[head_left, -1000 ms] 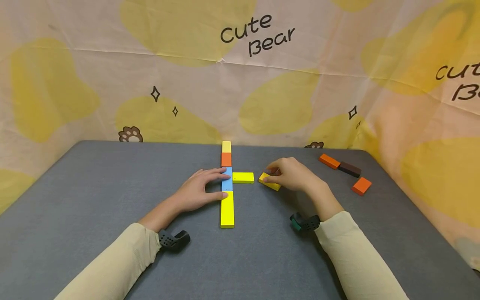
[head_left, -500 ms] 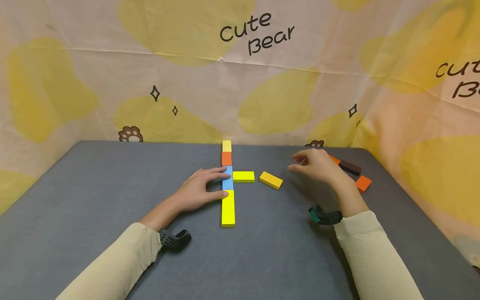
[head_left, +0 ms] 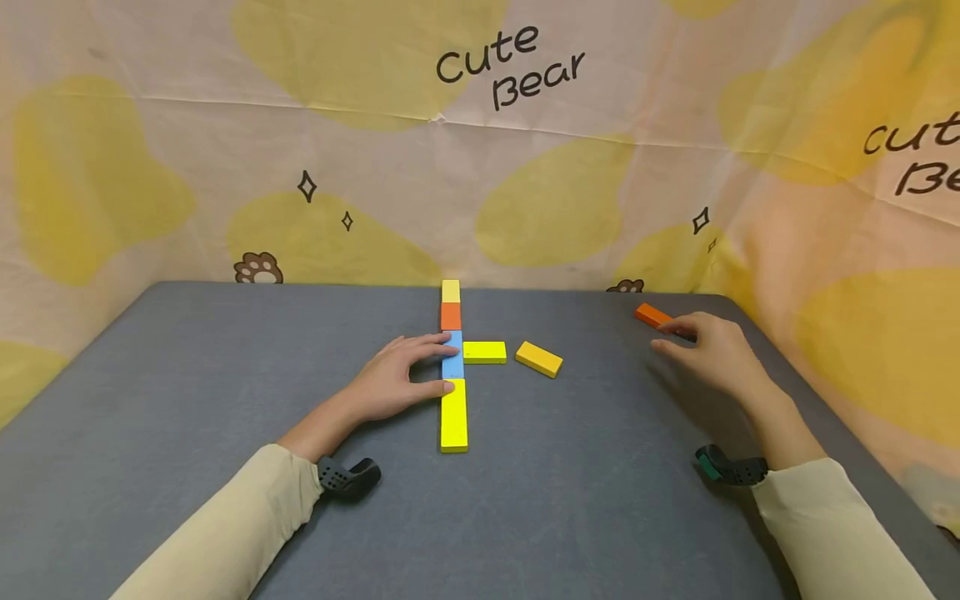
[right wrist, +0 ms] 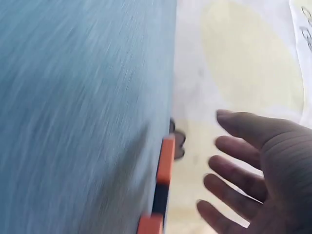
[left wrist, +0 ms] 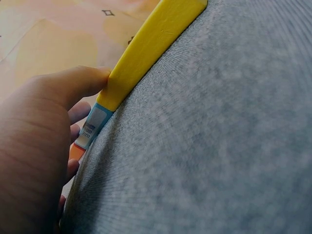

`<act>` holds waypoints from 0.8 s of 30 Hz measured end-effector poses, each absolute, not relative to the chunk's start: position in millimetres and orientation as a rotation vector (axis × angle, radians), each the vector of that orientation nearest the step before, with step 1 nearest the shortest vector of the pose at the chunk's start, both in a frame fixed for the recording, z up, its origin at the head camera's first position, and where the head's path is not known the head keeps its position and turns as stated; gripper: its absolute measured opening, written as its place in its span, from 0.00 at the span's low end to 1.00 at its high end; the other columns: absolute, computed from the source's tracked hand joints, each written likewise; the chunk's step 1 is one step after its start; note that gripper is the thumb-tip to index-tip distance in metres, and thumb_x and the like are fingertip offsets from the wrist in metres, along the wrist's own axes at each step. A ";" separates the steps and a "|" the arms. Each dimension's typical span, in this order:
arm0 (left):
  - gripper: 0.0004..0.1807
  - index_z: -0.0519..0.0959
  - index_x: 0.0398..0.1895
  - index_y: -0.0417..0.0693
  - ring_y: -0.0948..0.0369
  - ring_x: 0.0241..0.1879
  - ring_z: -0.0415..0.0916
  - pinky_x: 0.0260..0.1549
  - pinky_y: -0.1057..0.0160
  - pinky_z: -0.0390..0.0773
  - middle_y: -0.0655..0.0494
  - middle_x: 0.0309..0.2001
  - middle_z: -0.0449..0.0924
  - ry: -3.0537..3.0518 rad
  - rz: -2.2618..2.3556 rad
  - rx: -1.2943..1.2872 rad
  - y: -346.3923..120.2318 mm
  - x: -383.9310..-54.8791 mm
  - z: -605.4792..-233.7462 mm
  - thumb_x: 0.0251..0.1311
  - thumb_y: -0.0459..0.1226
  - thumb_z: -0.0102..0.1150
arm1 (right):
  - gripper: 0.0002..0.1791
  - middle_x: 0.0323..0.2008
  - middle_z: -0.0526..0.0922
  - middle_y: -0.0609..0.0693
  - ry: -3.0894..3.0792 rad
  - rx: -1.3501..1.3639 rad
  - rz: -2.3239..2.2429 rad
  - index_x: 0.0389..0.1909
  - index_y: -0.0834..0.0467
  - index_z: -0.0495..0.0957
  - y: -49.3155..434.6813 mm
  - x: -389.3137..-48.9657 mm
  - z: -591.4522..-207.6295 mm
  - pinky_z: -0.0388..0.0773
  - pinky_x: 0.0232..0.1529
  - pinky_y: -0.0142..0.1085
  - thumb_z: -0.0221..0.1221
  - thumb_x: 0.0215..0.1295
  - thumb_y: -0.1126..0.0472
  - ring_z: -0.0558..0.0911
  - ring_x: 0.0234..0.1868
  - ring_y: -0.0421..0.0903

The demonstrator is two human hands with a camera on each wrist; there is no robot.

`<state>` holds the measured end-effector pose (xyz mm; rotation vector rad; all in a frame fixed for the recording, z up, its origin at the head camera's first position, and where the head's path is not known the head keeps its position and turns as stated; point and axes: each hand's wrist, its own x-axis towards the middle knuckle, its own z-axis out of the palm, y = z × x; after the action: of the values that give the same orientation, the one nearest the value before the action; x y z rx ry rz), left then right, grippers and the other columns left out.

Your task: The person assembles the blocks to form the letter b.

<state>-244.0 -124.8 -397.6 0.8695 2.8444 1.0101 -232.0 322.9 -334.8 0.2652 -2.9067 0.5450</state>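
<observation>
My left hand (head_left: 393, 379) rests at a straight row of blocks, its thumb on the long yellow block (head_left: 453, 425) and its fingertips on the blue block (head_left: 453, 367). Beyond the blue one are an orange block (head_left: 451, 317) and a pale yellow block (head_left: 451, 292). A bright yellow block (head_left: 484, 353) juts out to the right from the blue block. My right hand (head_left: 712, 350) hovers at the far right with fingers apart and nothing between them. In the right wrist view, an orange block (right wrist: 165, 161), a dark block (right wrist: 160, 199) and another orange block (right wrist: 148, 225) lie beside it.
A golden yellow block (head_left: 538, 359) lies slanted, a small gap right of the bright yellow one. The grey table (head_left: 225, 375) ends at a printed cloth backdrop (head_left: 375, 150) at the back and right.
My right hand has let go of the golden yellow block and moved right to the loose blocks, partly covering them in the head view. The left hand has stayed put.
</observation>
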 end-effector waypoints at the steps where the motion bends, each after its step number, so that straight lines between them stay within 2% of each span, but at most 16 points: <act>1: 0.31 0.75 0.69 0.57 0.50 0.77 0.61 0.79 0.38 0.45 0.57 0.76 0.66 2.847 1.009 0.872 -125.0 -244.2 -398.2 0.62 0.51 0.66 | 0.22 0.53 0.84 0.66 -2.879 0.261 0.545 0.54 0.62 0.84 329.5 -229.3 -336.0 0.79 0.50 0.56 0.64 0.68 0.50 0.82 0.52 0.63; 4: 0.31 0.75 0.69 0.58 0.51 0.77 0.60 0.79 0.38 0.45 0.58 0.77 0.65 2.846 1.013 0.874 -125.3 -245.1 -399.2 0.63 0.51 0.66 | 0.22 0.53 0.84 0.66 -2.843 0.225 0.593 0.53 0.62 0.84 347.8 -222.9 -338.4 0.81 0.35 0.44 0.64 0.69 0.49 0.83 0.43 0.57; 7: 0.31 0.75 0.69 0.59 0.51 0.77 0.60 0.79 0.38 0.44 0.58 0.77 0.64 2.841 1.017 0.877 -125.2 -245.8 -399.3 0.63 0.52 0.66 | 0.23 0.55 0.81 0.68 -2.853 0.189 0.652 0.55 0.63 0.83 363.6 -218.8 -339.3 0.75 0.24 0.34 0.64 0.69 0.50 0.82 0.37 0.54; 9: 0.31 0.75 0.69 0.58 0.51 0.77 0.60 0.79 0.38 0.44 0.58 0.77 0.65 2.839 1.020 0.874 -125.2 -246.1 -399.0 0.62 0.51 0.66 | 0.23 0.56 0.80 0.69 -2.855 0.177 0.663 0.55 0.64 0.82 372.6 -217.7 -340.5 0.75 0.23 0.32 0.64 0.69 0.50 0.83 0.39 0.58; 13: 0.31 0.75 0.69 0.58 0.51 0.77 0.61 0.79 0.38 0.44 0.57 0.76 0.66 2.845 1.013 0.867 -126.0 -246.2 -398.3 0.62 0.50 0.66 | 0.24 0.55 0.80 0.71 -2.845 0.183 0.633 0.56 0.65 0.82 385.4 -217.4 -343.2 0.75 0.25 0.31 0.65 0.67 0.51 0.82 0.47 0.67; 15: 0.31 0.76 0.69 0.57 0.51 0.77 0.61 0.79 0.38 0.45 0.56 0.76 0.67 2.851 1.013 0.862 -126.7 -245.9 -398.2 0.62 0.50 0.66 | 0.26 0.55 0.80 0.70 -2.861 0.169 0.612 0.55 0.64 0.82 389.5 -217.9 -344.3 0.73 0.23 0.31 0.67 0.66 0.49 0.82 0.43 0.64; 18: 0.30 0.76 0.68 0.58 0.51 0.77 0.61 0.79 0.38 0.45 0.56 0.75 0.67 2.850 1.017 0.858 -127.0 -245.7 -397.9 0.62 0.50 0.66 | 0.29 0.56 0.80 0.71 -2.898 0.161 0.596 0.56 0.64 0.82 394.1 -218.2 -345.2 0.74 0.26 0.35 0.68 0.63 0.46 0.82 0.45 0.64; 21: 0.30 0.76 0.68 0.58 0.51 0.77 0.61 0.79 0.38 0.45 0.57 0.75 0.67 2.844 1.018 0.859 -126.1 -245.6 -398.1 0.62 0.50 0.66 | 0.33 0.57 0.78 0.74 -2.949 0.150 0.588 0.58 0.65 0.80 398.8 -218.1 -346.9 0.82 0.37 0.48 0.70 0.61 0.44 0.79 0.53 0.70; 22: 0.30 0.76 0.68 0.58 0.51 0.77 0.61 0.79 0.38 0.44 0.57 0.76 0.67 2.841 1.017 0.860 -125.7 -245.8 -398.3 0.62 0.50 0.66 | 0.34 0.58 0.78 0.75 -2.961 0.149 0.591 0.58 0.65 0.80 400.0 -217.9 -347.9 0.82 0.41 0.53 0.70 0.60 0.44 0.77 0.57 0.72; 24: 0.30 0.76 0.68 0.58 0.51 0.77 0.61 0.79 0.38 0.44 0.57 0.76 0.67 2.839 1.016 0.864 -124.8 -246.0 -398.6 0.62 0.50 0.66 | 0.36 0.58 0.78 0.76 -2.983 0.140 0.593 0.59 0.65 0.79 402.1 -217.8 -349.8 0.80 0.48 0.59 0.70 0.59 0.43 0.76 0.59 0.73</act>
<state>-246.0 -124.8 -398.6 0.8640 2.8389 1.0157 -217.8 402.1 -349.8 0.1399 -2.9831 0.5932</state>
